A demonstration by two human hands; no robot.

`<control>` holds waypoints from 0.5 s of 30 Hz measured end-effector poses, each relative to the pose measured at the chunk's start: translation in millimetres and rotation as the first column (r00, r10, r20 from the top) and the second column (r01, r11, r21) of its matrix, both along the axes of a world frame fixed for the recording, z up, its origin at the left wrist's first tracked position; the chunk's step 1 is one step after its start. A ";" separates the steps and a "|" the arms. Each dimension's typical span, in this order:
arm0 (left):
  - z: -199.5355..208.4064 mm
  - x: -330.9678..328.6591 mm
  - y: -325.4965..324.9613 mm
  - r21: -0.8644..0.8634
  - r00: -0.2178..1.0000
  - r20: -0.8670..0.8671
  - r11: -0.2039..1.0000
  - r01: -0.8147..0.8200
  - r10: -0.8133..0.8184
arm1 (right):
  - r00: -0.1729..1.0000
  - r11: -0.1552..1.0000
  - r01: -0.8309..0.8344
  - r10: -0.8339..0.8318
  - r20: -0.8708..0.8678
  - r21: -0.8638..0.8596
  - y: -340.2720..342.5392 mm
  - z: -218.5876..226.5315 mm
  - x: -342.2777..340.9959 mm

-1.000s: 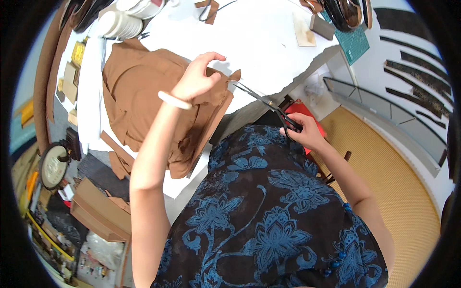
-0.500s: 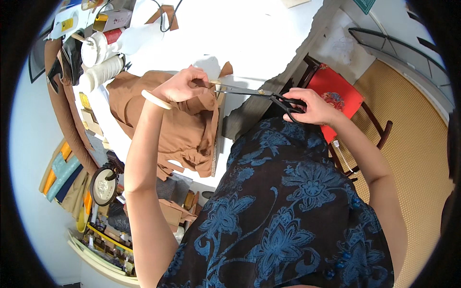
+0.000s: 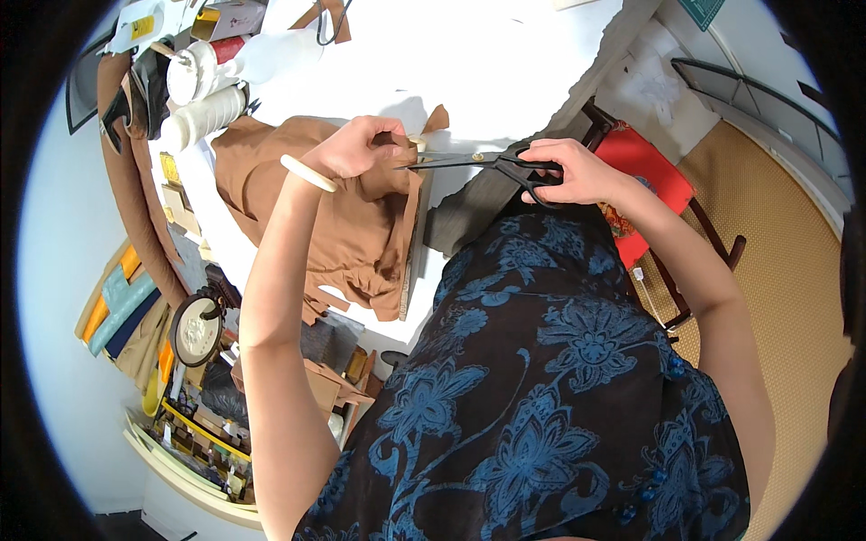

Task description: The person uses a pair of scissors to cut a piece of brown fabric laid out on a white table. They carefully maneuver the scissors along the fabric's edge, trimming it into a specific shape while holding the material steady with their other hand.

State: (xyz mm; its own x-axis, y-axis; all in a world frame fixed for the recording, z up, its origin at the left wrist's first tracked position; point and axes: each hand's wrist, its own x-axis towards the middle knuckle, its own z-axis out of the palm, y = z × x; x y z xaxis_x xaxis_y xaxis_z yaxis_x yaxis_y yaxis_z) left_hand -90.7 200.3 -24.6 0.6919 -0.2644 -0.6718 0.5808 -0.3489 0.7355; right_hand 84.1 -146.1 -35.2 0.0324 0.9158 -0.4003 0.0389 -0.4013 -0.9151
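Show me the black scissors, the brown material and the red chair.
black scissors (image 3: 478, 158): head view, on the pivot
brown material (image 3: 356, 230): head view, on its broad wrinkled face
red chair (image 3: 660, 171): head view, on the red upholstery

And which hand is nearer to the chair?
Right: the right hand, on the scissors, is just left of the red chair in view; the left hand is farther left, by the brown cloth.

Creased brown material (image 3: 352, 248) lies spread; black-handled scissors (image 3: 492, 160) point left at its edge.
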 end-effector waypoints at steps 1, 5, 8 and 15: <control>-0.3 -0.8 0.1 -0.014 1.000 0.003 1.000 -0.001 0.001 | 1.000 1.000 0.006 -0.006 0.003 0.015 2.2 -2.0 -0.9; -0.9 0.0 1.4 0.010 0.997 0.054 0.999 0.046 -0.046 | 0.996 0.998 -0.033 0.028 0.085 0.060 11.4 -3.7 -2.7; 0.5 0.1 0.9 0.016 0.994 0.101 0.999 0.049 -0.051 | 0.987 0.995 -0.039 0.024 0.157 0.093 14.3 -9.5 -8.1; 0.2 -5.5 1.3 0.049 0.989 0.136 0.998 0.050 -0.056 | 0.954 0.977 -0.045 -0.020 0.299 0.210 13.9 -7.6 -9.9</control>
